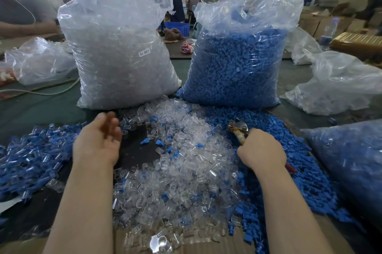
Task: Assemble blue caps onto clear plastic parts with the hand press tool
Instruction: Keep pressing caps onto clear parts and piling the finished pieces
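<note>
My right hand (261, 151) grips the hand press tool (238, 129), whose metal jaws point up and left over the loose blue caps (275, 129). My left hand (99, 140) hovers above the table with its fingers relaxed and blurred, holding nothing. A heap of clear plastic parts (186, 171) lies between my two arms, with a few blue caps mixed in. To the left lies a pile of assembled pieces (31, 156), clear with blue caps.
Two tall plastic bags stand behind the heaps: a bag of clear parts (122, 53) on the left and a bag of blue caps (237, 63) on the right. More bags sit at the left (39, 61) and right (341, 82). Another person's arm (24, 28) rests far left.
</note>
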The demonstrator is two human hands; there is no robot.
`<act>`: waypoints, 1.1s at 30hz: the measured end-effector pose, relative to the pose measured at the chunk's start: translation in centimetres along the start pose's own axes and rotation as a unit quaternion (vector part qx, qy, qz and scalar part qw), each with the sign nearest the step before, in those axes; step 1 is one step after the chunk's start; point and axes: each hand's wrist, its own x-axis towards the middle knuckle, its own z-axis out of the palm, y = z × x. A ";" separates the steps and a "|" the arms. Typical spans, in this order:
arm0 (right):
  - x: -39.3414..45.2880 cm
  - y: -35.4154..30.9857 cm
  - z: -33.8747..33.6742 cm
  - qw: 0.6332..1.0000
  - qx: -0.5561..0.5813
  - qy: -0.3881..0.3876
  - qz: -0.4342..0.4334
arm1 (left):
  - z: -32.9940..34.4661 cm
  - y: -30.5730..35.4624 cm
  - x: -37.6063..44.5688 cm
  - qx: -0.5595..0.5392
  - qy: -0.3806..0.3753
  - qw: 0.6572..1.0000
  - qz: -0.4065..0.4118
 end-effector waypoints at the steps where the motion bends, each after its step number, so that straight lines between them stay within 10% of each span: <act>1: 0.0 0.0 0.0 1.000 0.002 0.000 0.001 | 0.2 -0.2 -0.2 0.092 -0.025 0.995 0.011; 4: 0.0 0.0 0.0 1.000 0.012 0.001 0.003 | 0.8 -1.8 -0.3 0.418 -0.069 0.900 0.102; 8: 0.2 0.0 0.1 0.999 0.034 0.029 0.005 | 0.5 -3.2 -0.5 0.727 -0.056 0.663 0.168; 12: 0.5 0.0 0.2 0.997 0.046 0.058 -0.003 | 0.6 -4.1 -0.7 0.780 -0.091 0.590 0.185; 33: 0.9 -0.7 0.5 0.971 0.194 0.098 -0.104 | 0.8 -4.5 -0.6 0.701 -0.109 0.662 0.241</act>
